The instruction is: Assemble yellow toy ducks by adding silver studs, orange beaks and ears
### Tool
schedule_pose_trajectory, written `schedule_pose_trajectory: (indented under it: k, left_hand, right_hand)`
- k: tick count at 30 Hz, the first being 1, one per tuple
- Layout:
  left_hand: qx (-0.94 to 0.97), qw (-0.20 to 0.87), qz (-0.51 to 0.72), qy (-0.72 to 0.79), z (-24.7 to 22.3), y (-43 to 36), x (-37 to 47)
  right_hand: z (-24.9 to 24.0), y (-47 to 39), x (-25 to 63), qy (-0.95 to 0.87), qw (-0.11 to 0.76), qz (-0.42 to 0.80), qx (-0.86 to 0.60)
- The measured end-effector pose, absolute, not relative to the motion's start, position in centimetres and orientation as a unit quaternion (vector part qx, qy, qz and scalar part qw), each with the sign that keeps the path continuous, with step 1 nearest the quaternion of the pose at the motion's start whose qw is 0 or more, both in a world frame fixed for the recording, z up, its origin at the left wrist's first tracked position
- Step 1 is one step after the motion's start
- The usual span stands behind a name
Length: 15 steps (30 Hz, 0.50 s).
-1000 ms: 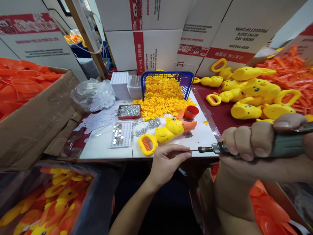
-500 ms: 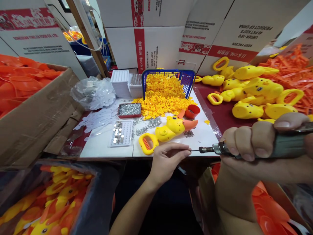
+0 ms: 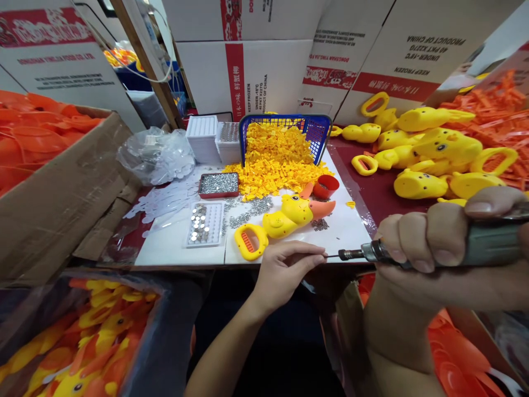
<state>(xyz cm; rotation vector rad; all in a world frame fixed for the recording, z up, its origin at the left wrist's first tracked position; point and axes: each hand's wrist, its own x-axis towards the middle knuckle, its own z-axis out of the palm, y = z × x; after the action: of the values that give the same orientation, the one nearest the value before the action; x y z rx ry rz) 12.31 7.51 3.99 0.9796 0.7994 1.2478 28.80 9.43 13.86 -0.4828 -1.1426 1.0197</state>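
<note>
My right hand [image 3: 438, 242] is wrapped round a grey-green power screwdriver [image 3: 491, 242] whose thin bit points left. The fingertips of my left hand [image 3: 285, 270] pinch together at the tip of that bit; whether a small screw is between them is too small to tell. Just beyond my left hand lies a yellow duck toy [image 3: 285, 220] with an orange beak and a ring handle, on the white table top [image 3: 177, 242]. Loose screws [image 3: 258, 206] are scattered behind the toy. A small red cup [image 3: 325, 187] stands by the beak.
A blue basket [image 3: 321, 138] spills yellow parts. Nearby are a red screw tray [image 3: 219, 194], a white tray of metal discs [image 3: 215, 223] and stacked white trays [image 3: 201, 146]. Yellow toys [image 3: 419, 184] lie at right. Boxes of orange parts [image 3: 61, 165] flank the table.
The view has shifted very slightly. Both hands and the screwdriver appear marginally further right, with the same holds. The duck toy lies as before.
</note>
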Motion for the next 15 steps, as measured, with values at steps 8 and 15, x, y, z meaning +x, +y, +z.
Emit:
schedule_pose_trajectory:
  k: [8, 15]
  left_hand:
    - [0.456, 0.661, 0.491, 0.337, 2.9, 7.7, 12.1]
    - [0.781, 0.204, 0.381, 0.451, 3.5, 12.4, 9.1]
  right_hand:
    - [13.5, 9.7, 27.7, -0.473, 0.725, 0.433, -0.253]
    - [13.3, 11.7, 26.4, -0.401, 0.799, 0.326, -0.307]
